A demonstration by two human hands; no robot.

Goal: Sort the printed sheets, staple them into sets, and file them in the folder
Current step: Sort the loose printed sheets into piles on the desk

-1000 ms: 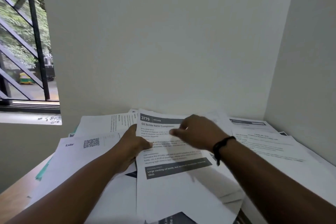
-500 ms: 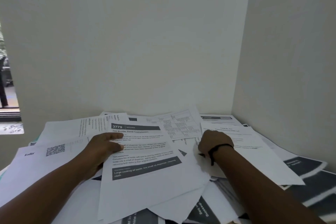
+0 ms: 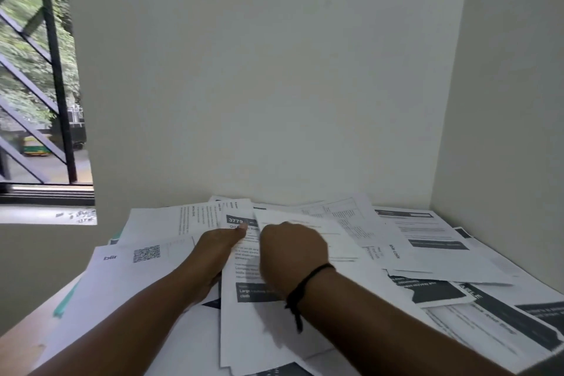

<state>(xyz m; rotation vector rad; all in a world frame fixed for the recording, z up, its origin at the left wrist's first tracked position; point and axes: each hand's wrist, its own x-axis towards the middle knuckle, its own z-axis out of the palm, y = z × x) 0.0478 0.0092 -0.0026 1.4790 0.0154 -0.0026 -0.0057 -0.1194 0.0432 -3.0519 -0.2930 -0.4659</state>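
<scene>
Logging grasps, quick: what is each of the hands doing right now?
Left hand: flat on the 3779 sheet, not gripping.
Right hand: closed on a white sheet.

1. Your left hand [image 3: 215, 249] is bare, with no ring or band that shows; the forearm behind it is bare too, with no sleeve in view.
2. Your right hand [image 3: 291, 253] is also bare; a thin black cord bracelet [image 3: 308, 281] circles the wrist; a loose tail of it hangs down; no sleeve shows.
</scene>
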